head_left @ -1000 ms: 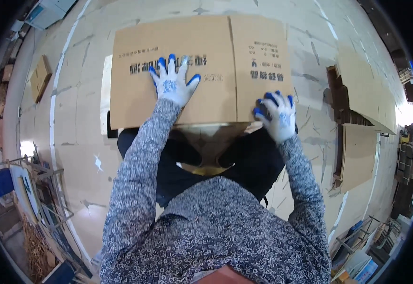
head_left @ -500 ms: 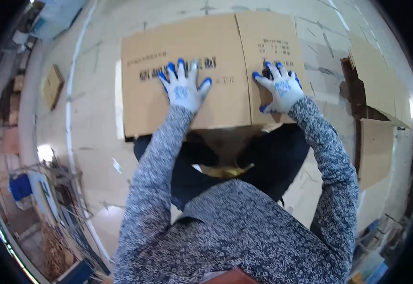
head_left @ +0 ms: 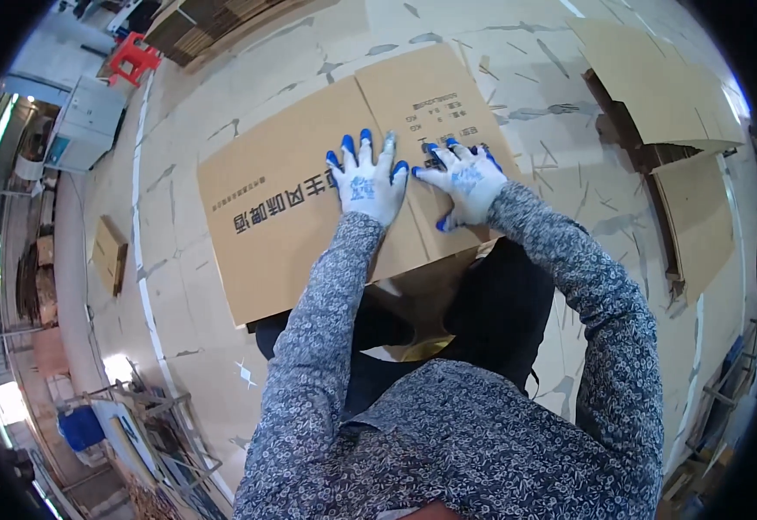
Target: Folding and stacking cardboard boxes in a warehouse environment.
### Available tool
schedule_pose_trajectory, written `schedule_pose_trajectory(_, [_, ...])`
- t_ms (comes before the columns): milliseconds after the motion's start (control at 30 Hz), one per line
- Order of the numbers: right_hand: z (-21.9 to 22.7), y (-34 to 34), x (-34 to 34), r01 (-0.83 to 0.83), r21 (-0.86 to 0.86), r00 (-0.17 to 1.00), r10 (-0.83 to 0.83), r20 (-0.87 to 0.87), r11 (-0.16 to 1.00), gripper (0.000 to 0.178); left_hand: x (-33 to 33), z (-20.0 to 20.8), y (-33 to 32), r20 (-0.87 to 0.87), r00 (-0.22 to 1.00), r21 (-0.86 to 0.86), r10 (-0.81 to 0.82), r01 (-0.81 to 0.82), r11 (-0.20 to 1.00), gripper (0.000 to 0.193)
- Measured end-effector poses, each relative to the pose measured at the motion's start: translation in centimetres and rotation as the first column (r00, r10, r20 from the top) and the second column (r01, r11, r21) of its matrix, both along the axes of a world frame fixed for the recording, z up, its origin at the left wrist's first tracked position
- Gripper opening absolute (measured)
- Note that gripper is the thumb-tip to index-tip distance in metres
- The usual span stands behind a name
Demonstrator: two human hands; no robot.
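Under left grip (head_left: 368, 188), right grip (head_left: 471, 184): creased cardboard (head_left: 287, 238).

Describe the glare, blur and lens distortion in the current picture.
Head view: black corners, white floor line at left bowed; head view: blown-out patch at far left; head view: cardboard, left hand and right hand fairly crisp.

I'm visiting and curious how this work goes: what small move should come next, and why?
Perhaps slide the right hand a little toward the crease and press there, with the left hand steadying the other side. The crease runs between the two gloved hands, and both rest spread on the cardboard.
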State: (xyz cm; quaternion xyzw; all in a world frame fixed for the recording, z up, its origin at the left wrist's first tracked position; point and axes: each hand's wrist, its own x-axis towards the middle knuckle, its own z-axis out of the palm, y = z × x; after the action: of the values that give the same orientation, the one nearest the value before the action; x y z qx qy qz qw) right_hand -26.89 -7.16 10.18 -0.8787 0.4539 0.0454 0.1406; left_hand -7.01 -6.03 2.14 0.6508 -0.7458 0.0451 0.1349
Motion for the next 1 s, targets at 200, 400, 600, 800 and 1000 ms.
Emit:
schedule_pose_trajectory(200, [-5.1, -14.5, -7.8, 0.589, 0.325, 0.404, -0.618, 0.675, 0.74, 0.066, -0.8, 0.4, 0.1, -0.006, 1.0, 0.027, 0.004, -0.004, 1.0, 0.058])
schedule_pose_trajectory(400, [-8.4, -21.5, -7.3, 0.603, 0.356, 0.531, -0.692, 0.489, 0.714, 0.058, -0.8, 0.0, 0.0, 0.001, 1.0, 0.049, 0.025, -0.025, 0.998, 0.058])
schedule_pose_trajectory(600, [-8.6, -23.5, -12.2, 0.728, 0.446, 0.254, -0.809, 0.53, 0.521, 0.059, -0.7, 0.0, 0.3, -0.057, 0.998, 0.005, 0.015, -0.015, 1.0, 0.056])
schedule_pose_trajectory(800, [-9.9, -13.0, -10.3, 0.532, 0.547, 0.398, -0.761, 0.512, 0.647, 0.061, -0.5, -0.5, 0.1, -0.061, 0.998, 0.024, 0.03, -0.028, 0.999, 0.056])
schedule_pose_trajectory(1000, [-9.3, -10.5, -8.7, 0.435, 0.372, 0.703, -0.567, 0.428, 0.82, 0.066, -0.1, -1.8, -0.3, -0.072, 0.997, -0.077, -0.007, 0.001, 0.997, 0.057])
